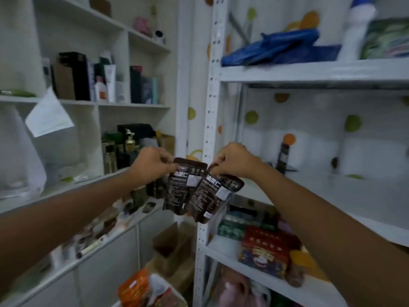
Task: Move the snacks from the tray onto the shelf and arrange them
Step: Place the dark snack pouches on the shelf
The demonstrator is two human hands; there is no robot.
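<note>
My left hand (152, 161) pinches the top edge of a dark brown snack pouch (180, 185) that hangs upright. My right hand (232, 159) pinches the top corner of a second dark brown pouch (212, 196), which tilts and overlaps the first. Both pouches hang in the air in front of the upright post of the white metal shelf (332, 196). At the bottom of the view lies the tray (159, 284), its rim partly visible, with an orange snack bag (132, 289) and other packets in it.
The middle shelf board holds a dark bottle (283, 156) near the back. Below it sit red boxes (265, 251) and green packs (232, 227). A blue bag (272, 47) lies on the upper shelf. White cubbies on the left hold bottles and boxes. A cardboard box (172, 247) stands on the floor.
</note>
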